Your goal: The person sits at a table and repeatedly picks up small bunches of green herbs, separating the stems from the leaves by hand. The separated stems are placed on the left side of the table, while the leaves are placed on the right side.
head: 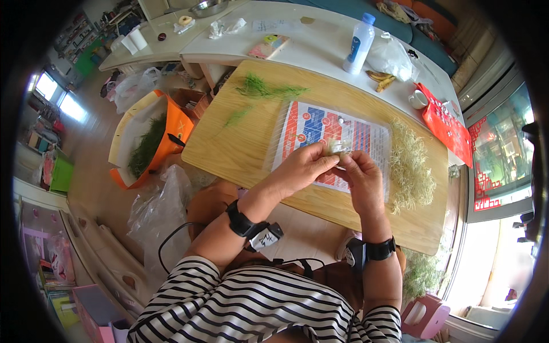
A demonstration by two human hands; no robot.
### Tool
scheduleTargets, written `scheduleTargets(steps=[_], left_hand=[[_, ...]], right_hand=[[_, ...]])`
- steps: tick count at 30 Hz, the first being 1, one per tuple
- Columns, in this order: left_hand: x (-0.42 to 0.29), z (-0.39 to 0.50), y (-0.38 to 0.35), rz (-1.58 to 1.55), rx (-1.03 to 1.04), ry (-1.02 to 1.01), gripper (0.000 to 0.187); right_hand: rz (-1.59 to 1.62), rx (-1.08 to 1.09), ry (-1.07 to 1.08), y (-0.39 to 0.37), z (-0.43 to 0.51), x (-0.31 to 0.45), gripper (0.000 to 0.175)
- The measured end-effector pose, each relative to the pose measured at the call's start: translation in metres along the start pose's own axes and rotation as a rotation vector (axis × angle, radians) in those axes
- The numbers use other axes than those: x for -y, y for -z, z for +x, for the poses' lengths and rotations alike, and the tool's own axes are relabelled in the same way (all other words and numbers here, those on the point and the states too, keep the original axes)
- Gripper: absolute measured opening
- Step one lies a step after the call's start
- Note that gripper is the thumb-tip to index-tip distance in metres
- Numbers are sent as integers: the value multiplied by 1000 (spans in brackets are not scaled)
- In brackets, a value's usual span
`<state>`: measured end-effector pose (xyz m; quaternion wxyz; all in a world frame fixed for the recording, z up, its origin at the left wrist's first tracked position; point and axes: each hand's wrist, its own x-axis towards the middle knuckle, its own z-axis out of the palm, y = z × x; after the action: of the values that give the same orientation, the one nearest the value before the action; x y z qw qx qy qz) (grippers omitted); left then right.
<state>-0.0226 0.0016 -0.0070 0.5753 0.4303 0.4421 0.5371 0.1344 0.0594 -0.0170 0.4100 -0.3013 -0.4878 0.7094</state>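
Observation:
My left hand (303,168) and my right hand (363,180) meet over a printed sheet (291,141) on a wooden board. Between their fingertips they hold a small clear, shiny piece (339,145), perhaps plastic film or tape; what lies under the fingers is hidden. A small round white thing (341,120) rests on the sheet above the hands. To the right of the sheet lies a heap of pale, curly plant strands (409,167). Feathery green sprigs (257,87) lie at the board's far left.
An orange paper bag (176,124) with dark green strands (148,148) stands left of the wooden board (227,150). Beyond it, a white table (317,47) bears a bottle (359,45), plastic bag (390,58), banana peel (381,80), white mug (417,99) and red cloth (448,124).

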Motion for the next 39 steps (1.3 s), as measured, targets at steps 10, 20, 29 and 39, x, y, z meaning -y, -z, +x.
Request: scheduleTargets(steps=[10,20,29,39], left_hand=[[-4,22,135,1378,-1053,-20,27],[-6,16,126,1467,-684,165,25],[9,79,131,542,-729,-174,31],[-9,61,124,22,-613,-20,37]], right_hand=[[1028,520,623,134,-57,121,33],[496,-44,256,123,-33,80,37],[430,-117,191,104,-25,72,30],[404,-100,175,99,-25,66,28]])
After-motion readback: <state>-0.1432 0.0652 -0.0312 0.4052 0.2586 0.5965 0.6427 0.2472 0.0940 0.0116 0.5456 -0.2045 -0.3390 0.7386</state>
